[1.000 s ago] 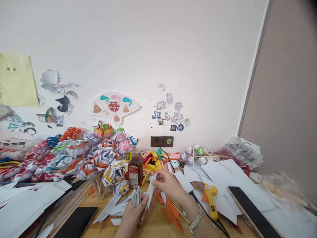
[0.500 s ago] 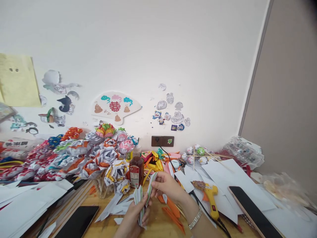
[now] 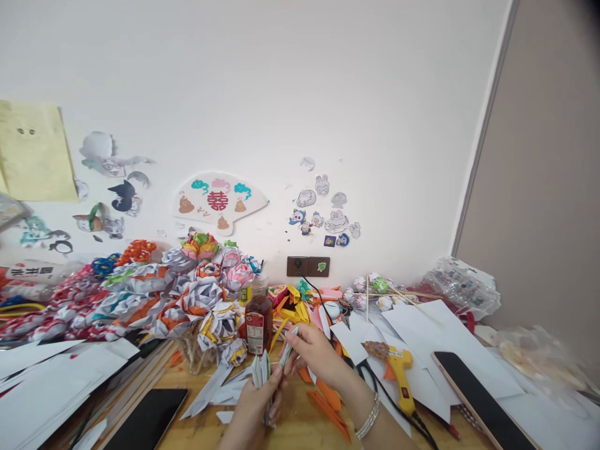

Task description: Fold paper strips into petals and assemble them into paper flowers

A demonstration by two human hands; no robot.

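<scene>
The folded paper (image 3: 260, 370) is standing up from between the two hands as a thin, stiff stack with sharp pleats, its white faces showing fine green lines. The left hand (image 3: 257, 400) is grasping the stack low down, thumb pressing on the near side. The right hand (image 3: 312, 351) is pinching a narrow upright section of the same paper between thumb and fingers. A beaded, shiny bracelet (image 3: 369, 417) is circling the right wrist.

Just beyond the hands, a smooth bottle (image 3: 257, 325) with a red and white label is standing upright. Below the right hand, creased orange paper (image 3: 328, 412) is lying on the wood-grained table (image 3: 293, 434). Right of the right hand, a yellow glue gun (image 3: 398, 372) is resting on flat white sheets (image 3: 422, 325). Beyond and left of the left hand, crinkled, layered paper flowers (image 3: 201, 294) are forming a heap. A flat black phone (image 3: 146, 419) is lying left of the left hand.

Compared with half a second ago, the right-hand section is showing a narrower face; the bottle and glue gun are keeping their places.
</scene>
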